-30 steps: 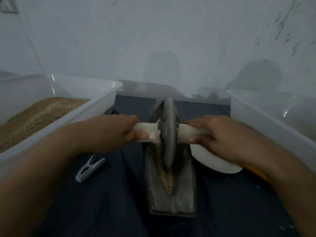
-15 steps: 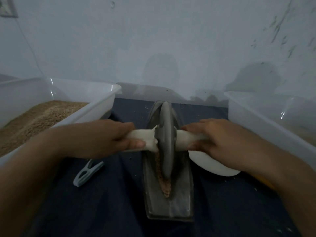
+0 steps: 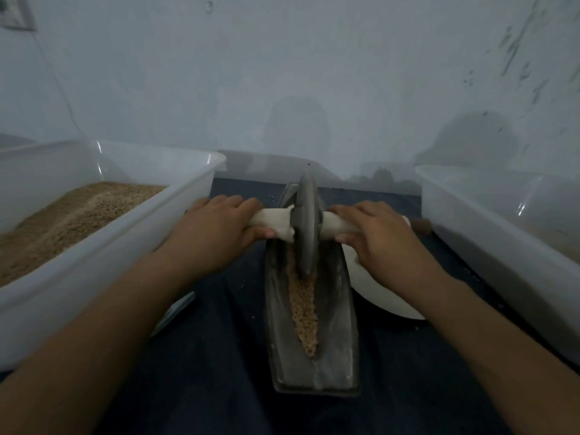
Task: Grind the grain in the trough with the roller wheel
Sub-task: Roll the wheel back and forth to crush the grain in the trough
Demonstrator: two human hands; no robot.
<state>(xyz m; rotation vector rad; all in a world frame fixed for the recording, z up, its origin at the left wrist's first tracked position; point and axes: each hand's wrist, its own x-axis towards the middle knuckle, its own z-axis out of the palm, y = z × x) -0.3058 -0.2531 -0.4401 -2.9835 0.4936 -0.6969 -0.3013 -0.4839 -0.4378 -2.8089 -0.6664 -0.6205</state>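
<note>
1. Nearest, the grain (image 3: 303, 312) is lying in a tapering line down the groove of the trough (image 3: 335, 350), whose long axis is running straight away from the person.
2. Beyond it, the roller wheel (image 3: 306, 224) is standing upright on edge in the groove, toward the far end, with most of the visible grain on its near side.
3. Level with the wheel, the left hand (image 3: 216, 229) and right hand (image 3: 376, 237) are each wrapping fingers around the white axle handle (image 3: 273, 221), crosswise to the trough and equally near.
4. Likely, the next stroke is calling for a pull back toward the person.
</note>
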